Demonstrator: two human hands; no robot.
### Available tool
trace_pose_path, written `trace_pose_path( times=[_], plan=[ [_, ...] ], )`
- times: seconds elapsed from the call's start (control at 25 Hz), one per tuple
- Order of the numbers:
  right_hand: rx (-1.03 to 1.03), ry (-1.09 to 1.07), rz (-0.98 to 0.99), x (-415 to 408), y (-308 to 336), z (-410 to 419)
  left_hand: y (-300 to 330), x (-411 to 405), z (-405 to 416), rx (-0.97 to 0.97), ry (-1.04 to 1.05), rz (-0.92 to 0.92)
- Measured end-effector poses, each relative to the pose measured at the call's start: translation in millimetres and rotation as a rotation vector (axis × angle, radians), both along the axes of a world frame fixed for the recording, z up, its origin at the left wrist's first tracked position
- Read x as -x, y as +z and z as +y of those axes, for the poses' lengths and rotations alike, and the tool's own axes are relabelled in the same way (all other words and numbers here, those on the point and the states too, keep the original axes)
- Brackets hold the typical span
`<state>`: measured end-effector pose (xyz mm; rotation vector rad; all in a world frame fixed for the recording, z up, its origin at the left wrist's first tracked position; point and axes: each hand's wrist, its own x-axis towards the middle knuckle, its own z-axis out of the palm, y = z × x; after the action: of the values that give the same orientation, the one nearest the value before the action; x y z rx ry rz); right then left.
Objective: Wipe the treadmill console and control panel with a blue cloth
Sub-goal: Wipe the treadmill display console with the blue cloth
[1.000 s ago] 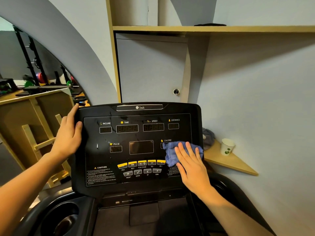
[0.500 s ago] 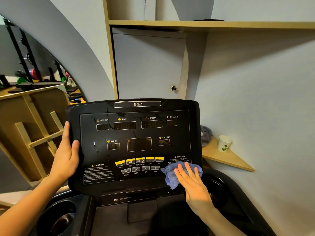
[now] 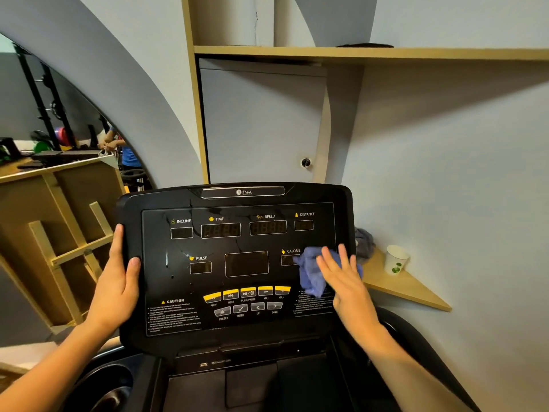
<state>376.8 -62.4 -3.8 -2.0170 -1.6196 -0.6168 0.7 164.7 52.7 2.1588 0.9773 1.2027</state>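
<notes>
Fingers straight and spread, the right hand (image 3: 341,278) presses the cloth (image 3: 312,270) flat on the console (image 3: 237,263) beside CALORIE, slightly blurred. Left hand (image 3: 118,281) grips the console's left edge, thumb in front.

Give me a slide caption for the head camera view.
Right hand presses crumpled blue cloth on black treadmill console; left hand grips its edge.

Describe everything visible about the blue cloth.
The blue cloth is a soft, crumpled rag, bunched rather than folded. It lies against the right side of the black treadmill console, just right of the CALORIE label and above the right-hand warning text. The right hand presses it flat with straight, spread fingers, covering its right part. Nothing else touches it.
</notes>
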Motion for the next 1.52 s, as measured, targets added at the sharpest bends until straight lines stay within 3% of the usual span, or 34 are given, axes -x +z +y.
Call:
trace_pose_path(
  times=[0.32,0.56,0.84,1.52],
  plan=[
    [-0.353,-0.143,0.247,-13.4,108.5,78.0,4.2,5.3,1.7,0.017,-0.018,0.026],
    [-0.363,-0.292,0.279,16.6,111.3,100.6,5.4,8.4,4.1,0.036,-0.04,0.021],
    [-0.368,-0.294,0.339,86.3,111.6,141.4,5.7,12.0,5.4,0.044,-0.057,0.008],
    [-0.237,-0.018,0.26,240.8,111.3,212.8,-2.7,34.3,3.0,0.137,-0.067,0.058]
  ],
)
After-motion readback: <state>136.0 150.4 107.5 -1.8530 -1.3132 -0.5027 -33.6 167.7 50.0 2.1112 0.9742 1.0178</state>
